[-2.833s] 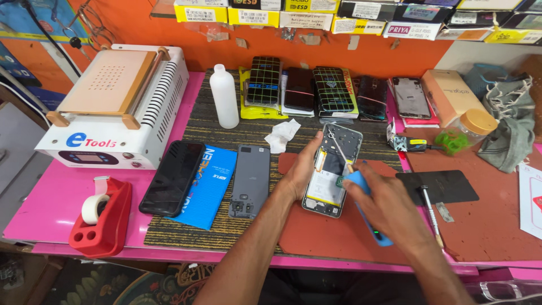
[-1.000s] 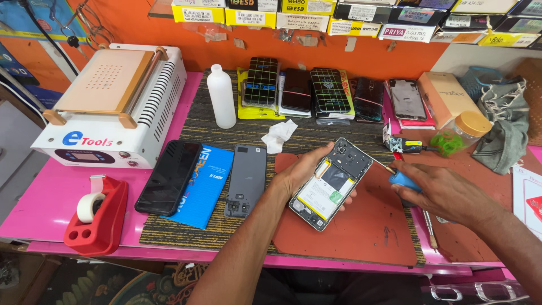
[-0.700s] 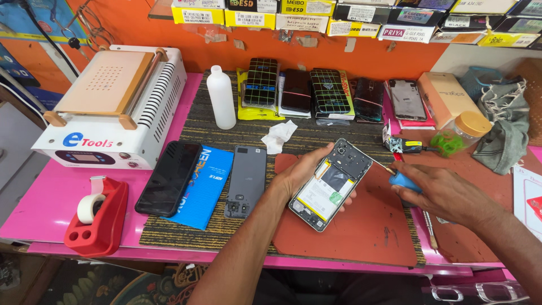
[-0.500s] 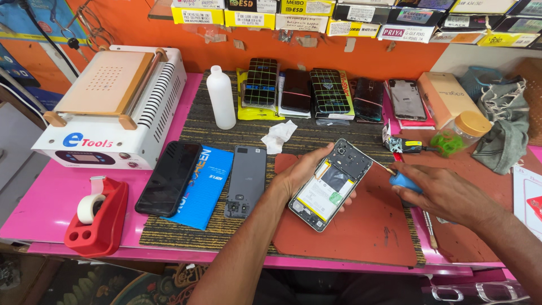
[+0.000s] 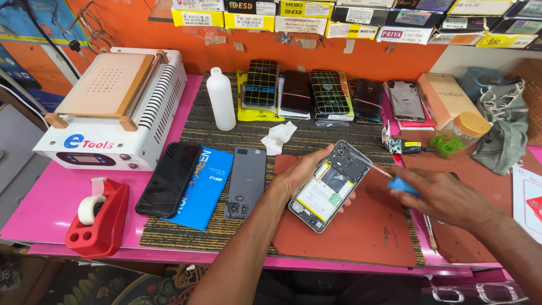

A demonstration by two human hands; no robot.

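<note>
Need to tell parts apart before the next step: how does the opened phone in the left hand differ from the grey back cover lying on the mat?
The opened phone is held tilted off the mat in the left hand; the grey back cover lies flat, untouched. The phone shows a white battery and dark circuitry; the cover is plain grey with camera cut-outs. The right hand points a blue-handled screwdriver at the phone only. Both are similar rectangles.
</note>
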